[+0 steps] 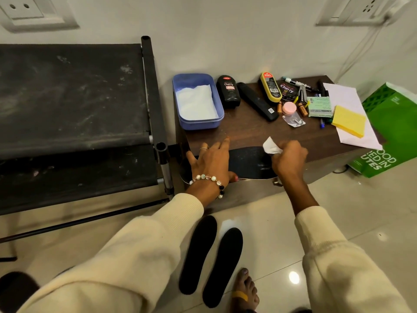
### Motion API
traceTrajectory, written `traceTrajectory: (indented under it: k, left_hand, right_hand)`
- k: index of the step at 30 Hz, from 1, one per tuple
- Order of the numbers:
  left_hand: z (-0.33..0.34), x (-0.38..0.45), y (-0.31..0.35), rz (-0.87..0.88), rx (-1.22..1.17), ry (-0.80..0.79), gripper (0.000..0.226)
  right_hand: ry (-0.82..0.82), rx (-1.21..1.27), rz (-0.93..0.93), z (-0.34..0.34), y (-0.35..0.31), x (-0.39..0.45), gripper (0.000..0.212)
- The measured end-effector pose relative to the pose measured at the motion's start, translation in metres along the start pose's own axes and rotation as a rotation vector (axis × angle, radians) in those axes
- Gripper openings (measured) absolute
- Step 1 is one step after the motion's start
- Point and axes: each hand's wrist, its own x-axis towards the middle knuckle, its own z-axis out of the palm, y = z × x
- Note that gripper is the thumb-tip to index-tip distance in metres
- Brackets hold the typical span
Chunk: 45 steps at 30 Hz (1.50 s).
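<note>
A black insole (247,162) lies flat along the front edge of the low brown table (243,129). My left hand (211,162) presses down on its left end, fingers spread and straight, thumb at the table's front edge. My right hand (287,158) pinches a small white tissue (272,146) and holds it on the insole's right part. Two more black insoles (211,256) lie side by side on the tiled floor below, near a bare foot (244,290).
On the table stand a blue tub (198,123) with white tissue inside, a black polish bottle (228,91), a black remote (257,101), a Kiwi sponge (270,90), a polish tin, pens, batteries, yellow notes (348,120). A black shoe rack (74,114) stands left, a green bag (388,132) right.
</note>
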Motion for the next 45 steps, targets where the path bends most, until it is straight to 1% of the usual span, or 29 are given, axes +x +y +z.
traceTrajectory:
  k: [3, 7, 9, 10, 12, 15, 16, 19, 22, 24, 25, 27, 29, 31, 32, 33, 34, 36, 38, 40, 42, 45]
  left_hand:
    - [-0.001, 0.0, 0.0, -0.004, 0.003, 0.001, 0.105]
    - [0.0, 0.0, 0.0, -0.005, 0.004, 0.019, 0.1]
    - [0.0, 0.0, 0.0, -0.003, 0.01, 0.02, 0.1]
    - [0.0, -0.001, -0.001, -0.003, 0.014, 0.019, 0.1]
    - [-0.001, 0.0, 0.0, 0.001, 0.017, 0.01, 0.102]
    - [-0.001, -0.001, 0.0, 0.006, 0.015, 0.011, 0.102]
    - [0.0, -0.001, -0.001, 0.007, 0.012, 0.016, 0.102]
    - [0.0, -0.001, -0.001, 0.008, 0.006, 0.014, 0.101]
    - [0.0, -0.001, -0.001, 0.009, 0.008, 0.018, 0.101]
    - [0.0, -0.001, -0.001, 0.01, 0.013, 0.026, 0.101]
    - [0.0, -0.001, 0.0, 0.009, 0.016, 0.025, 0.101]
    - [0.0, -0.001, 0.0, 0.005, 0.02, 0.021, 0.101]
    - [-0.001, -0.001, 0.0, 0.003, 0.021, 0.022, 0.1]
    - [-0.001, -0.002, 0.0, 0.004, 0.029, 0.025, 0.098]
    - [-0.001, -0.002, 0.001, 0.004, 0.037, 0.024, 0.097]
    - [-0.001, -0.002, 0.001, 0.005, 0.045, 0.022, 0.096]
    - [-0.001, -0.002, 0.001, 0.007, 0.053, 0.022, 0.096]
    - [-0.002, -0.003, 0.0, 0.015, 0.059, 0.023, 0.095]
    - [-0.001, -0.003, 0.0, 0.022, 0.057, 0.026, 0.094]
    - [-0.002, -0.002, 0.0, 0.024, 0.057, 0.027, 0.094]
    - [-0.002, -0.002, 0.0, 0.022, 0.06, 0.027, 0.094]
    - [-0.002, -0.003, 0.002, 0.02, 0.058, 0.025, 0.093]
  right_hand:
    - [-0.089, -0.104, -0.17, 0.007, -0.015, -0.015, 0.014]
    - [-0.207, -0.213, -0.454, 0.012, -0.033, -0.031, 0.021]
    - [-0.275, -0.278, -0.509, 0.008, -0.034, -0.03, 0.024]
    - [-0.284, -0.291, -0.494, 0.005, -0.03, -0.027, 0.024]
    - [-0.235, -0.251, -0.384, -0.001, -0.016, -0.019, 0.026]
    - [-0.085, -0.093, -0.109, -0.011, 0.008, -0.007, 0.026]
    - [-0.042, -0.057, -0.048, -0.015, 0.014, -0.004, 0.024]
    - [0.007, -0.052, 0.028, -0.02, 0.024, 0.0, 0.02]
    - [0.002, -0.029, 0.038, -0.018, 0.021, -0.001, 0.018]
    - [-0.002, -0.025, 0.01, -0.013, 0.015, -0.006, 0.022]
    - [-0.011, -0.04, -0.026, -0.01, 0.011, -0.01, 0.024]
    - [-0.044, -0.092, -0.157, -0.005, 0.002, -0.02, 0.025]
    - [-0.146, -0.175, -0.289, 0.0, -0.011, -0.025, 0.026]
    - [-0.356, -0.314, -0.345, -0.001, -0.021, -0.026, 0.03]
    - [-0.43, -0.359, -0.37, -0.003, -0.022, -0.026, 0.03]
    - [-0.44, -0.365, -0.409, -0.005, -0.02, -0.024, 0.029]
    - [-0.413, -0.348, -0.43, -0.009, -0.015, -0.023, 0.029]
    - [-0.305, -0.301, -0.367, -0.018, 0.001, -0.02, 0.032]
    - [-0.135, -0.2, -0.232, -0.023, 0.017, -0.018, 0.031]
    - [-0.039, -0.122, -0.086, -0.026, 0.026, -0.017, 0.029]
    - [-0.045, -0.104, -0.036, -0.024, 0.029, -0.017, 0.027]
    - [-0.088, -0.137, -0.117, -0.021, 0.024, -0.024, 0.027]
